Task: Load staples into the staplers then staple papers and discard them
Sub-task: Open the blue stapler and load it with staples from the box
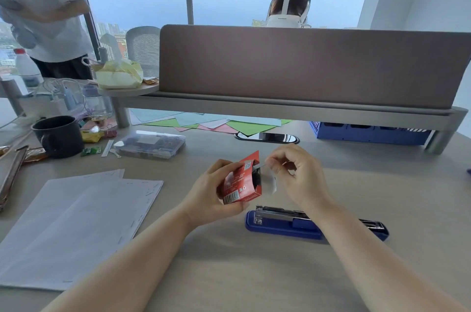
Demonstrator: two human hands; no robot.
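Nearest me, my left hand [211, 189] grips the red staple box [240, 183]; my right hand [297, 171] pinches a thin strip [261, 166] at its open end, above the opened blue stapler [300, 222].

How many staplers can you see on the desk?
1: a blue stapler, opened out flat on the desk, lying just below the hands and partly covered by the right forearm. Others may be hidden out of view.

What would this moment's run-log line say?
left hand: holds staple box | right hand: pulling strip from box | stapler: open on desk | papers: untouched
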